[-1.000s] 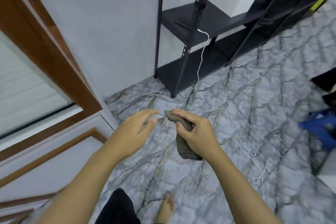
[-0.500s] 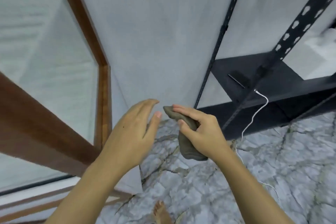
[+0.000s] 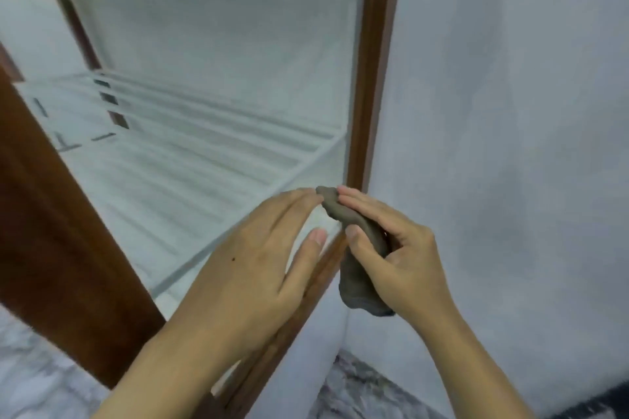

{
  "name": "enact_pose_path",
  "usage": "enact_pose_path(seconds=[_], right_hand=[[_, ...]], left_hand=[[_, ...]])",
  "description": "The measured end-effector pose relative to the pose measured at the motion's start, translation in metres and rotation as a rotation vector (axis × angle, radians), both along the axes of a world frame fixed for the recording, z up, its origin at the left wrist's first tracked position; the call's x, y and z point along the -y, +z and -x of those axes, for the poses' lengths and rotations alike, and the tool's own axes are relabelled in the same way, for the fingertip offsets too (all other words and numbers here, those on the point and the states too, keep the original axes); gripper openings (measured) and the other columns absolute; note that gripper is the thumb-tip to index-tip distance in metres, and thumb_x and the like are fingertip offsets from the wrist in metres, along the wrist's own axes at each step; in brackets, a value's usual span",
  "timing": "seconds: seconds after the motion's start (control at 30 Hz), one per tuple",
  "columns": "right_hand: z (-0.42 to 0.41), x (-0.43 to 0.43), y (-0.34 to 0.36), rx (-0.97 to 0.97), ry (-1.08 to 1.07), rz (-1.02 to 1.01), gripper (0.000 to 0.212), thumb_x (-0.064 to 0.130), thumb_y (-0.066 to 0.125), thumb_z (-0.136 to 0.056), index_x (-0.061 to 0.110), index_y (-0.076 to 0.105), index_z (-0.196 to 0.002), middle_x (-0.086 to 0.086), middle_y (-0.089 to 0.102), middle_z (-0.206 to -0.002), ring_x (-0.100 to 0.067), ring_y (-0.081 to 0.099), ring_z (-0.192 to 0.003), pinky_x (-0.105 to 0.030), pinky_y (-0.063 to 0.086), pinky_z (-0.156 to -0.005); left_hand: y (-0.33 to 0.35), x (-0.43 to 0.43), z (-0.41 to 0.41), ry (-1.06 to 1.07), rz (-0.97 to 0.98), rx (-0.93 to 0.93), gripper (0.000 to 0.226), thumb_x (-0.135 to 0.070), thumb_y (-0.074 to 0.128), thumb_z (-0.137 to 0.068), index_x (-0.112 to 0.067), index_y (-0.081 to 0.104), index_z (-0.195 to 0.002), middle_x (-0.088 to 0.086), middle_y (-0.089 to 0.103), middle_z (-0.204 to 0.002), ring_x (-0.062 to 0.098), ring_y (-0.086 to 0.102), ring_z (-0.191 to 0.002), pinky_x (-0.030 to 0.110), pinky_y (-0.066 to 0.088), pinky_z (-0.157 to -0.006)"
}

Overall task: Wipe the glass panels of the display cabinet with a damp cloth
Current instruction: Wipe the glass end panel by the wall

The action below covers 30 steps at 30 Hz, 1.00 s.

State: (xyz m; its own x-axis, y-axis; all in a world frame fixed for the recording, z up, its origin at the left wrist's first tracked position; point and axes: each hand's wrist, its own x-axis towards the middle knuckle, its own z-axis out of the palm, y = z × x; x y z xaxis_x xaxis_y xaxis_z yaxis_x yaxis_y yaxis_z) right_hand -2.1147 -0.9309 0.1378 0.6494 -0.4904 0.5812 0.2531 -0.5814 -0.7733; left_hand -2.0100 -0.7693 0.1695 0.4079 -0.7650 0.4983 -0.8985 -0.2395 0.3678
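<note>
Here the cloth [image 3: 355, 282] is not yet on the glass. It hangs bunched in the right hand [image 3: 405, 258], thumb and curled fingers [image 3: 360, 204] pinching it along its length, with its upper tip poking out above and a loose end drooping below the palm. The left hand [image 3: 245, 269] lies open beside it, its fingers [image 3: 292, 202] straight and close together, and their tips reach the cloth's upper end. Whether they actually touch it I cannot tell.

Both hands hover in front of the lower right corner of the glass panel [image 3: 211, 133] of the display cabinet [image 3: 61, 231], just beside the upright wooden frame [image 3: 372, 78] that meets the pale wall [image 3: 510, 112].

The step in hand looks like readying the cloth. To do it well, the left hand should take that free tip and draw the wad open, so a flat pad meets the glass rather than a narrow roll. A roll would wipe only a thin stripe and likely smear. Once the cloth is spread, it should be pressed flat under the palm and started at a top corner, then worked down in overlapping passes so that drips are caught. The edges against the frame deserve a fingertip's pressure, since grime probably gathers there. The ribbed shelves [image 3: 190, 153] show through the pane, which should help reveal any streaks left behind.
</note>
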Motion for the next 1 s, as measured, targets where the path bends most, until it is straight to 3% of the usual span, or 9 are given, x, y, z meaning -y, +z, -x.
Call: enact_pose_path(seconds=[0.17,0.33,0.4,0.53,0.6,0.67,0.8,0.87,1.0], right_hand=[[-0.052,0.012,0.065,0.282,0.233,0.053,0.036,0.004,0.063,-0.093,0.020,0.068,-0.125,0.012,0.068,-0.131,-0.002,0.059,-0.128,-0.017,0.045,-0.107],[-0.099,-0.011,0.129,0.630,0.338,0.133,0.033,0.010,0.058,-0.096,0.010,0.064,-0.128,0.003,0.063,-0.135,-0.006,0.059,-0.130,-0.022,0.044,-0.108],[-0.118,-0.028,0.155,0.753,0.353,0.180,0.033,0.007,0.057,-0.096,0.001,0.065,-0.128,-0.004,0.062,-0.136,-0.005,0.057,-0.131,-0.021,0.043,-0.109],[-0.155,-0.062,0.207,0.916,0.331,0.292,0.033,-0.002,0.059,-0.095,-0.007,0.065,-0.127,-0.015,0.063,-0.136,-0.023,0.058,-0.131,-0.032,0.044,-0.113],[-0.168,-0.075,0.227,0.978,0.269,0.399,0.033,0.000,0.058,-0.096,-0.009,0.065,-0.127,-0.019,0.062,-0.136,-0.031,0.056,-0.132,-0.042,0.045,-0.114],[-0.173,-0.084,0.240,1.003,0.205,0.488,0.035,0.004,0.054,-0.099,-0.009,0.063,-0.130,-0.021,0.060,-0.139,-0.034,0.054,-0.135,-0.043,0.042,-0.116],[-0.168,-0.086,0.224,0.903,0.209,0.648,0.049,0.014,0.040,-0.101,-0.008,0.048,-0.145,-0.019,0.044,-0.155,-0.033,0.034,-0.151,-0.045,0.031,-0.123],[-0.169,-0.080,0.193,0.840,0.187,0.752,0.053,0.019,0.033,-0.104,-0.006,0.040,-0.150,-0.017,0.034,-0.162,-0.034,0.026,-0.154,-0.051,0.034,-0.121],[-0.168,-0.070,0.176,0.825,0.138,0.818,0.055,0.023,0.030,-0.105,-0.005,0.040,-0.150,-0.015,0.032,-0.162,-0.034,0.027,-0.154,-0.051,0.038,-0.118]], left_hand=[[0.069,-0.008,0.010,0.309,0.067,0.220,0.049,-0.044,0.037,-0.107,-0.020,0.053,-0.146,-0.006,0.058,-0.142,0.001,0.043,-0.130,0.000,0.015,-0.108],[0.122,-0.028,0.017,0.577,0.157,0.646,0.038,-0.019,0.052,-0.103,-0.001,0.063,-0.134,0.012,0.061,-0.142,0.027,0.052,-0.138,0.045,0.036,-0.120],[0.139,-0.040,0.014,0.693,0.201,0.767,0.036,-0.014,0.052,-0.101,0.001,0.064,-0.132,0.015,0.057,-0.146,0.030,0.048,-0.142,0.050,0.033,-0.121],[0.172,-0.057,0.004,0.874,0.251,0.965,0.042,-0.009,0.050,-0.099,0.003,0.058,-0.138,0.020,0.047,-0.154,0.034,0.038,-0.149,0.053,0.027,-0.124],[0.185,-0.062,-0.001,0.916,0.284,0.994,0.049,-0.008,0.051,-0.097,0.003,0.051,-0.145,0.019,0.040,-0.159,0.033,0.030,-0.153,0.048,0.023,-0.126],[0.191,-0.065,-0.006,0.930,0.306,0.989,0.054,-0.008,0.050,-0.097,0.005,0.044,-0.149,0.018,0.036,-0.162,0.030,0.026,-0.155,0.042,0.018,-0.128],[0.190,-0.065,-0.015,0.945,0.316,1.023,0.057,-0.008,0.043,-0.098,0.006,0.036,-0.153,0.017,0.031,-0.164,0.029,0.023,-0.156,0.044,0.021,-0.127],[0.188,-0.066,-0.018,0.934,0.328,1.035,0.059,-0.005,0.044,-0.097,0.007,0.034,-0.153,0.018,0.030,-0.164,0.030,0.023,-0.156,0.047,0.025,-0.125],[0.187,-0.066,-0.018,0.935,0.347,1.055,0.059,-0.002,0.046,-0.096,0.007,0.034,-0.153,0.018,0.030,-0.164,0.030,0.024,-0.155,0.045,0.023,-0.126]])
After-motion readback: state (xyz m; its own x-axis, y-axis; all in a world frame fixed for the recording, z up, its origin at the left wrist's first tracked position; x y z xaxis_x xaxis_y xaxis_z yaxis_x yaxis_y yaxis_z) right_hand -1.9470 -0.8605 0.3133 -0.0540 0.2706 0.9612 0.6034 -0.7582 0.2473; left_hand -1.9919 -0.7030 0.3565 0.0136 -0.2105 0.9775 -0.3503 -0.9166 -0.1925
